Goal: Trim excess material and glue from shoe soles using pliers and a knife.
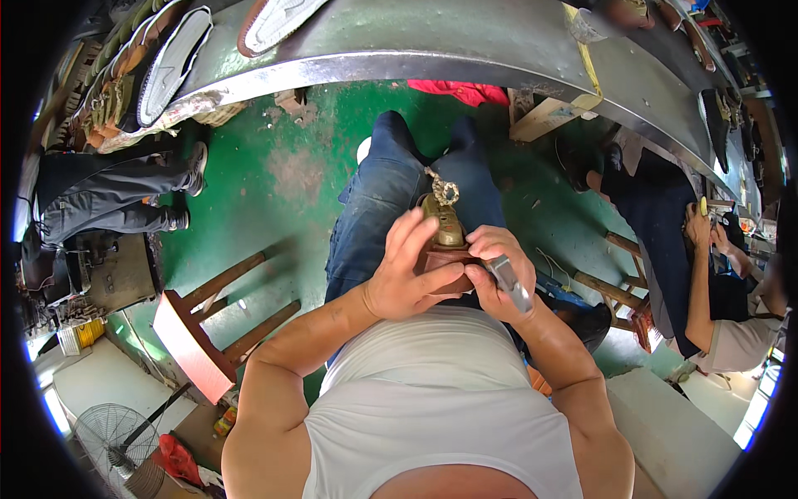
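Observation:
Between my thighs stands an olive-gold shoe last [447,226] with a knotted rope loop [445,193] at its far end. Reddish-brown leather [450,268] covers its near part, close to my belly. My left hand [407,270] has its fingers stretched and spread along the left side, the thumb lying against the leather. From the right, my right hand [504,270] closes around a grey metal tool [509,284], whose exact kind I cannot make out. Fingertips of that hand rest at the leather's right edge.
A metal-edged workbench [399,62] curves across the far side, bearing shoes [174,66] at left. Wooden stools [195,345] stand at both sides. A co-worker [723,274] sits at right, another person's legs [125,195] show at left. A fan [116,441] is lower left.

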Demonstrator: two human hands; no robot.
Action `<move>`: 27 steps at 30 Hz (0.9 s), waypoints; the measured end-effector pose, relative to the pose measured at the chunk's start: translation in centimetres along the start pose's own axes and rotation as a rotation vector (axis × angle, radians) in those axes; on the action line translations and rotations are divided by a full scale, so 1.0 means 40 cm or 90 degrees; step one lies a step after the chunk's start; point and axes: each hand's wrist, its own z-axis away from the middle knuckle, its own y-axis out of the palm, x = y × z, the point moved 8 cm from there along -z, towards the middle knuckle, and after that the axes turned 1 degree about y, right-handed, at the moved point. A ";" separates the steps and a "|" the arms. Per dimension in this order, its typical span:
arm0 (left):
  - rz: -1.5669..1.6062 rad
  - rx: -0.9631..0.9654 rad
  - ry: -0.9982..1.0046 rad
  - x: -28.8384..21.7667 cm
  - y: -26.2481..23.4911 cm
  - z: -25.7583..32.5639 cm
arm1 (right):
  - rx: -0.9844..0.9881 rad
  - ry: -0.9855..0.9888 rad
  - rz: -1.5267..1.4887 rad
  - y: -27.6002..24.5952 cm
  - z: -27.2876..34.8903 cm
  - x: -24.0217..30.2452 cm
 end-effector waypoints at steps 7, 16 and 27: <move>0.196 0.153 -0.050 0.051 0.030 -0.050 | 0.009 0.011 -0.021 0.011 -0.005 -0.014; 0.219 0.172 0.012 0.076 0.017 -0.091 | -0.024 0.242 0.033 -0.027 0.044 -0.083; 0.143 0.281 -0.127 0.116 0.081 -0.093 | -0.048 0.923 -0.571 0.045 0.202 -0.254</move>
